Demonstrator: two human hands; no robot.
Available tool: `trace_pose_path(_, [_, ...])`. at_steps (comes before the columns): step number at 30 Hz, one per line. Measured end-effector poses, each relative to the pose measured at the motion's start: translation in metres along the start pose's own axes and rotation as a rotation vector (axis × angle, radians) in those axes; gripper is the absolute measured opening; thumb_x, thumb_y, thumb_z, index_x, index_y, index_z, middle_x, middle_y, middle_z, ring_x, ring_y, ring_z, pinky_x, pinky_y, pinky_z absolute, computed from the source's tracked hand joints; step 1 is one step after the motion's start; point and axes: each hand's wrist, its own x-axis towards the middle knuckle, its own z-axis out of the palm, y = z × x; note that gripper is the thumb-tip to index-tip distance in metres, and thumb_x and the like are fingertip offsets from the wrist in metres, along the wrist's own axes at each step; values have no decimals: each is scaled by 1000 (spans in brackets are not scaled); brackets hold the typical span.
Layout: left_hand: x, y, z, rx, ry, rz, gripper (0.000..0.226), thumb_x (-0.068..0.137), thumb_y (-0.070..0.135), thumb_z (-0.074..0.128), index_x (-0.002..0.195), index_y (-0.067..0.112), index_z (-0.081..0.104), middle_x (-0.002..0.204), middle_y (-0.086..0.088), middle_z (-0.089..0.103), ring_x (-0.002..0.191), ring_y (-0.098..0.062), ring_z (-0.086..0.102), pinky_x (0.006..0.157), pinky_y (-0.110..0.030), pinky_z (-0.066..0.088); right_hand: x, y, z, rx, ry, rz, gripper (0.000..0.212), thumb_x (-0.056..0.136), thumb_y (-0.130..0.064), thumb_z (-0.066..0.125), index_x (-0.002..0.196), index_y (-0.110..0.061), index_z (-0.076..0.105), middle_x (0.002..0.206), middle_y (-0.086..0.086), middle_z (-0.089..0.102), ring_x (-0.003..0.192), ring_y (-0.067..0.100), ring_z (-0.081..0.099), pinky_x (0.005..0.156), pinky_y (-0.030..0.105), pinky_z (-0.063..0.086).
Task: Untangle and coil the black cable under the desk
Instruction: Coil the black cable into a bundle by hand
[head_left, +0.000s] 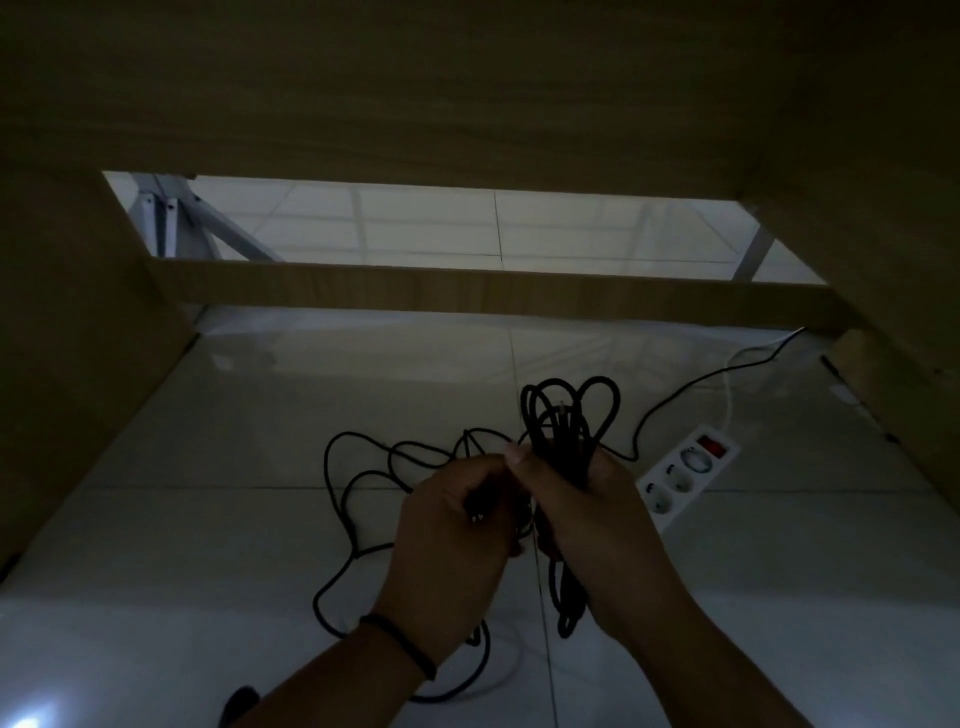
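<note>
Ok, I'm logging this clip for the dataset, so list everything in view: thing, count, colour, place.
black cable: one, black, loose loops on the floor at the left, bundled loops held above it
power strip: one, white with a red switch, on the floor right of the hands
thin cable: one, black, running from the bundle towards the back right
desk: one, wood-toned, overhead and both sides
floor: pale glossy tiles
wristband: one, black, left wrist
left hand: pinching a strand
right hand: gripping the bundled loops
</note>
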Motion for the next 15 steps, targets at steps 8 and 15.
trace_pose_path(8, [0, -7, 7, 94, -15, -36, 11, 90, 16, 55, 79, 16, 57, 67, 3, 60, 44, 3, 48, 44, -10, 38, 3, 4, -5, -125, 127, 16, 35, 82, -42, 60, 78, -7, 65, 49, -11, 53, 49, 5, 51, 50, 16, 42])
trace_pose_path(15, [4, -14, 4, 104, -100, -80, 19, 91, 13, 53, 76, 14, 66, 61, 11, 60, 47, 9, 47, 50, -6, 37, 15, -3, -22, 47, 294, 93, 31, 86, -43, 56, 68, -18, 51, 51, -1, 42, 46, 11, 37, 50, 26, 32])
